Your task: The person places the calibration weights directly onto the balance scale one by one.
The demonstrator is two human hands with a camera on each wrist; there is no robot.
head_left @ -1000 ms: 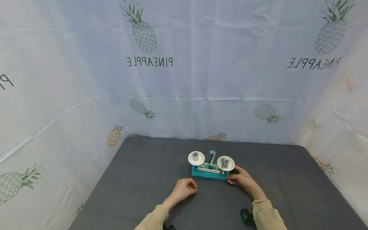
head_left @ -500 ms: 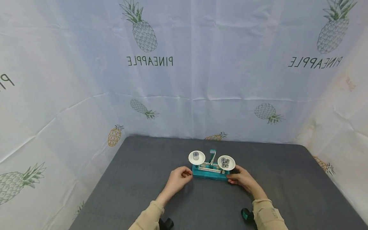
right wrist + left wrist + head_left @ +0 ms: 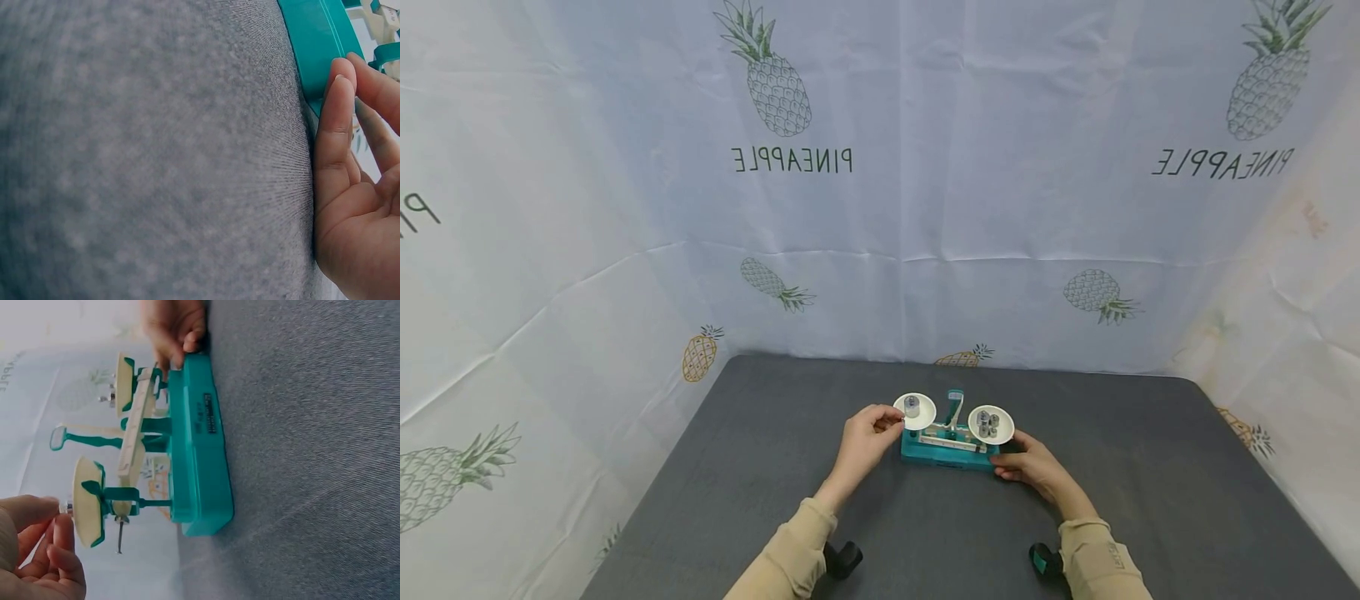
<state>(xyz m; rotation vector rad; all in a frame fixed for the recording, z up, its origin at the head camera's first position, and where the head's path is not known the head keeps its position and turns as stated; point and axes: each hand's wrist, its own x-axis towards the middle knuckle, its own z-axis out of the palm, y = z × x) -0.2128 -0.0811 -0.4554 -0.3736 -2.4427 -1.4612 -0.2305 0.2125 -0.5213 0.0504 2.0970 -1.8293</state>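
A teal balance scale [image 3: 947,454] stands on the dark table. Its left pan [image 3: 927,419] carries a metal weight [image 3: 912,407], while several smaller weights [image 3: 988,423] sit in the right pan [image 3: 974,433]. My left hand [image 3: 861,442] is at the near left edge of the left pan. Its thumb and fingertips pinch a small metal weight, mostly hidden; in the left wrist view shiny metal shows beside the fingertips. My right hand [image 3: 1037,471] grips the right end of the scale's base [image 3: 319,44], thumb in front and fingers behind.
The grey cloth-topped table [image 3: 790,417] stretches around the scale. Behind and beside it hangs a white curtain [image 3: 880,217] printed with pineapples. Black wrist devices [image 3: 844,560] show under both sleeves.
My left hand has moved forward and up, from the table before the scale to the left pan's edge. The right hand stays on the base. The pans' weights look unmoved.
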